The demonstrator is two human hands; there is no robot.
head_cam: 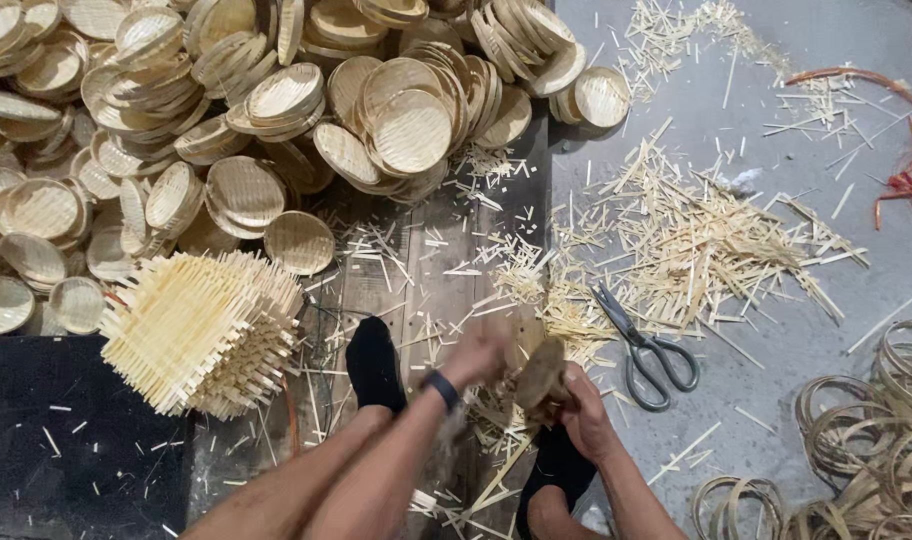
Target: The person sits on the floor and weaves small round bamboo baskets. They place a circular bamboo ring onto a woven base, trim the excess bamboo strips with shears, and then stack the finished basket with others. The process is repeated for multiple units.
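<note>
A small round woven bamboo tray (542, 374) is held low in the middle, seen almost edge-on. My right hand (583, 412) grips it from below and to the right. Blurred by motion, my left hand (479, 357) sits against the tray's left side, with a dark band on its wrist. I cannot tell whether the left fingers close on the tray. Both hands hover above a wooden board (438, 280) littered with bamboo trimmings. My feet in black socks (374, 364) rest on the board below the hands.
Grey scissors (644, 352) lie just right of the hands. A bundle of square woven bamboo mats (201, 333) lies at left. Several piles of finished round trays (276, 110) fill the top left. Bamboo hoops (866, 440) lie bottom right, red strips (911, 180) far right.
</note>
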